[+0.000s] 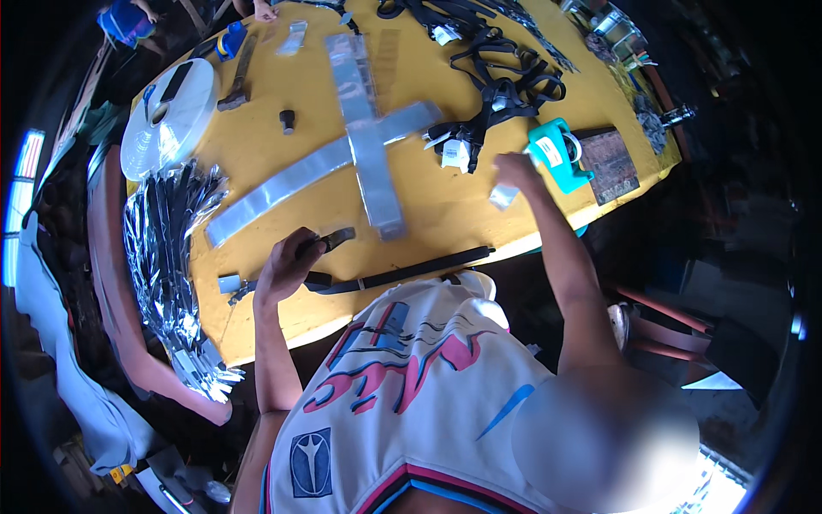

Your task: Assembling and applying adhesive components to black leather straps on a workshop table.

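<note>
My left hand (288,267) is closed around a black webbing strap near the table's front edge. A short end of the strap (339,237) sticks out past my fingers, and a longer black strap (411,271) lies along the edge to the right. My right hand (519,171) is closed, its fingertips slightly blurred, with a small clear plastic piece (503,197) hanging below them. Just right of it stands a teal tape dispenser (560,156). Clear plastic strips (368,158) lie crossed on the table between my hands.
The yellow table (257,184) also bears a large white reel (188,120), a hammer (238,77), bundled black straps in clear wrap (171,248), tangled black straps (505,81) with white tags and a dark flat block (610,163). Another person's hand (265,13) rests at the far edge.
</note>
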### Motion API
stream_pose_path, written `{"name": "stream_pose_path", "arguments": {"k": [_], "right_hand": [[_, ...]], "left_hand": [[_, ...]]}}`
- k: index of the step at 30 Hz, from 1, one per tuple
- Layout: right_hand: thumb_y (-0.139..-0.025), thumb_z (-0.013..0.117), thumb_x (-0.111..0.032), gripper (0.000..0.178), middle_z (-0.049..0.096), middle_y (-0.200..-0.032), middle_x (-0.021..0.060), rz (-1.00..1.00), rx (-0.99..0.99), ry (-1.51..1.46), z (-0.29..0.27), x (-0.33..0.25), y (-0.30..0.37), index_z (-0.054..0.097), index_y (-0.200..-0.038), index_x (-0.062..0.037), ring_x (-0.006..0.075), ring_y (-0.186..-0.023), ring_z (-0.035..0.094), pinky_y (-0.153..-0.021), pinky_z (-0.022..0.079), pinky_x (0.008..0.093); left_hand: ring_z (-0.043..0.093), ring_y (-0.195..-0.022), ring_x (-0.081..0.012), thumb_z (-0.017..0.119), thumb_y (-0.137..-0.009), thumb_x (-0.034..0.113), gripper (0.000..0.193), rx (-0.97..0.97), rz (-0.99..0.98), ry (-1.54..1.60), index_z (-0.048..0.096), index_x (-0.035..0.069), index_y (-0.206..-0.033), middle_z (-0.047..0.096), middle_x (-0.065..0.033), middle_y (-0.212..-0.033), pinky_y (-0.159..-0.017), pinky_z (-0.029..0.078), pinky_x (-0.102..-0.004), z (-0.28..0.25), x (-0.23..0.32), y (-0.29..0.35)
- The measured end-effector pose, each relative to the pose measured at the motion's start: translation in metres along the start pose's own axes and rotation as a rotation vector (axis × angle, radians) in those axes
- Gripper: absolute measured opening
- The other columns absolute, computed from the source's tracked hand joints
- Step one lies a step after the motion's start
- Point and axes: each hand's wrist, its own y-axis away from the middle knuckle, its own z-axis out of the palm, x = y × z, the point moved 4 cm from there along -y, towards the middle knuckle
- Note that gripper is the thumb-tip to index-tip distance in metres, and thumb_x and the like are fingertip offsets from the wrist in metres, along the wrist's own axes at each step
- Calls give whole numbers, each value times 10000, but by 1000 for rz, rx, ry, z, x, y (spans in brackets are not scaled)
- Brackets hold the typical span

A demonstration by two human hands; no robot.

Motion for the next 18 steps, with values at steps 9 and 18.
{"name": "stream_pose_path", "arguments": {"k": [9, 18], "right_hand": [[-863, 762, -143, 500, 685, -1133, 71, -1130, -606, -1403, -88, -271, 72, 550, -1304, -38, 152, -1049, 628, -956, 477, 317], [-854, 766, -76, 439, 667, -893, 22, -951, -593, -1474, -83, -237, 73, 560, -1238, -19, 88, -840, 625, -784, 504, 253]], "left_hand": [[475, -713, -107, 672, -948, 189, 202, 5, 67, 75, 627, 0, -1006, 561, -26, -769, -653, 410, -288, -4, 21, 5], [492, -686, -56, 665, -960, 179, 187, -11, 6, 245, 647, -6, -982, 549, 13, -734, -615, 408, -243, -5, 16, 19]]}}
